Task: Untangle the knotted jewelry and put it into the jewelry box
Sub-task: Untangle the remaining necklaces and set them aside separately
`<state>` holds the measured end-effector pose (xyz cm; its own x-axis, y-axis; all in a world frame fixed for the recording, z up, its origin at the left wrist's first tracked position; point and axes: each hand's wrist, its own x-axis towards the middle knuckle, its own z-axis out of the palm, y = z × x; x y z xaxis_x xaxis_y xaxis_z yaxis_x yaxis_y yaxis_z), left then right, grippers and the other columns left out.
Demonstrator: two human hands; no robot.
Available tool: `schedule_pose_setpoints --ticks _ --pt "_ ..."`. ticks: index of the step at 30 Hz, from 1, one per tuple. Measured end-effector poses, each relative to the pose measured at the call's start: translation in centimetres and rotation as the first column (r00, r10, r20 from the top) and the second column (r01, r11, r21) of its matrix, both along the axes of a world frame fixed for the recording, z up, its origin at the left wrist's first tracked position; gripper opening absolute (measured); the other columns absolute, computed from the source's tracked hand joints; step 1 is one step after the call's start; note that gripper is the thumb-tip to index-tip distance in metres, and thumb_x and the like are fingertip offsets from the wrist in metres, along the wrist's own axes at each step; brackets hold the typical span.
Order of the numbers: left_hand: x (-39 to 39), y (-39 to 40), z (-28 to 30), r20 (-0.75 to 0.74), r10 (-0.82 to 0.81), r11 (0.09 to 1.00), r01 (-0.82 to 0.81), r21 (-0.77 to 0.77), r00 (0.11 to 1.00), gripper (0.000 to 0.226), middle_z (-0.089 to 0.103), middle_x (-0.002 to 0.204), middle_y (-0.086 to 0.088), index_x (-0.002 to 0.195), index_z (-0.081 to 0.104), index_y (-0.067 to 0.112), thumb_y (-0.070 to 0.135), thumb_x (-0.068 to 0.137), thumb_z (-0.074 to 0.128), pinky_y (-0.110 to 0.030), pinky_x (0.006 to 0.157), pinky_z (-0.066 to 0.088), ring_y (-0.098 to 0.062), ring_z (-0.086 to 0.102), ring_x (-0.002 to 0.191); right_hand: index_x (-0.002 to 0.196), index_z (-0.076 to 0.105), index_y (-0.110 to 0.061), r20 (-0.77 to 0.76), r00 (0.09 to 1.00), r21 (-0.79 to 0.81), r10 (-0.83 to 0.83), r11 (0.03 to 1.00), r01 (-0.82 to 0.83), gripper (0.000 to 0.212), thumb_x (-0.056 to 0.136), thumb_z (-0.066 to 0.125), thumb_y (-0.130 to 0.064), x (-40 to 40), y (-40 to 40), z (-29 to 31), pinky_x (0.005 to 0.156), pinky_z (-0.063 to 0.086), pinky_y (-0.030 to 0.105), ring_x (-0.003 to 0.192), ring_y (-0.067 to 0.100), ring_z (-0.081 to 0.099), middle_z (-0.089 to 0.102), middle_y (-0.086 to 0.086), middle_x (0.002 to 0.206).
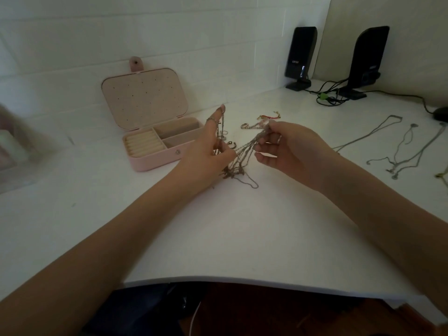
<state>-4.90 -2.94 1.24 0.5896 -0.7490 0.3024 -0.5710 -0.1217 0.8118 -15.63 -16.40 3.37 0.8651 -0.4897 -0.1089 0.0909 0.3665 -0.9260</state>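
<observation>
A: Knotted jewelry (238, 156), that is the subject here, though the white table (218, 226) under it is the biggest thing in view.

B: And on the table?

A: At the back right stand two black speakers (300, 54), with dark cables (327, 93) trailing between them. Left of centre sits the pink jewelry box (155, 156), lid up against the wall, its beige compartments showing.

B: The hands?

A: Both reach in from the near edge. The left hand (208, 156) has its forefinger pointing up with strands draped over it, and its thumb and other fingers pinch chains lower down. The right hand (288, 146) has its grip closed on the other end of the tangle, fingertips curled round the strands.

B: So where is the tangle?

A: Stretched between the two hands, just right of the box and in front of it. Its lower loops hang down to the table; I cannot tell whether they touch it. Nothing of it lies in the box.

B: Anything smaller?

A: Several thin necklaces (400, 151) lie spread flat at the right, well apart from the hands. Behind the right hand lies a small piece with a red cord (269, 116).
</observation>
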Motion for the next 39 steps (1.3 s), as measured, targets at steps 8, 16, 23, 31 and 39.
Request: schedule_pose_setpoints --ticks 8,16,23,31,39 --pt "1.2 -0.5 -0.9 -0.104 0.120 0.992 -0.123 -0.027 0.987 0.054 0.045 0.067 0.008 0.148 0.027 0.023 0.011 0.098 0.043 -0.022 0.051 0.035 -0.003 0.042 0.049 0.075 0.051 -0.008 0.045 0.997 -0.016 -0.068 0.998 0.068 0.036 0.103 0.039 -0.027 0.2 -0.1 -0.1 0.058 0.054 0.023 0.059 0.014 0.064 0.060 0.004 0.060" --pt "0.8 -0.6 -0.8 0.055 0.096 0.995 -0.097 0.031 0.994 0.030 0.055 0.066 0.014 0.077 0.060 0.024 0.005 0.094 0.043 -0.012 0.046 0.032 0.003 0.045 0.042 0.072 0.043 -0.014 0.154 0.988 0.185 -0.016 0.983 -0.013 0.036 0.104 0.036 -0.029 -0.1 -0.6 -0.1 0.049 0.041 0.018 0.047 0.008 0.046 0.047 -0.003 0.053" --pt "0.4 -0.6 0.7 -0.504 0.116 0.989 -0.145 -0.019 0.856 0.027 0.063 0.073 0.000 0.078 0.045 0.014 0.005 0.099 0.030 -0.014 0.033 0.023 -0.009 0.045 0.036 0.078 0.044 -0.017 0.047 0.998 0.041 0.040 0.998 -0.042 0.029 0.103 0.039 -0.031 -0.6 -1.2 -0.1 0.038 0.023 0.014 0.033 0.003 0.022 0.060 -0.008 0.065" --pt "1.5 0.0 0.2 -0.118 0.350 0.935 -0.354 -0.019 0.929 0.024 0.059 0.065 0.002 0.079 0.050 0.013 0.008 0.095 0.033 -0.019 0.041 0.034 -0.010 0.044 0.039 0.085 0.041 -0.017 -0.091 0.995 -0.208 0.027 0.977 -0.046 0.020 0.094 0.053 -0.004 -1.2 -1.2 0.6 0.034 0.024 0.016 0.036 0.005 0.026 0.073 -0.004 0.104" --pt "0.6 0.6 -0.1 0.450 0.411 0.880 -0.474 0.032 0.793 0.011 0.062 0.092 0.008 0.093 0.058 0.022 0.026 0.084 0.054 -0.034 0.071 0.047 -0.015 0.057 0.081 0.091 0.054 -0.013 -0.035 0.984 -0.259 0.175 0.949 -0.178 0.006 0.093 0.055 -0.007 -1.4 -0.3 0.7 0.033 0.030 0.011 0.076 0.015 0.072 0.073 0.001 0.108"
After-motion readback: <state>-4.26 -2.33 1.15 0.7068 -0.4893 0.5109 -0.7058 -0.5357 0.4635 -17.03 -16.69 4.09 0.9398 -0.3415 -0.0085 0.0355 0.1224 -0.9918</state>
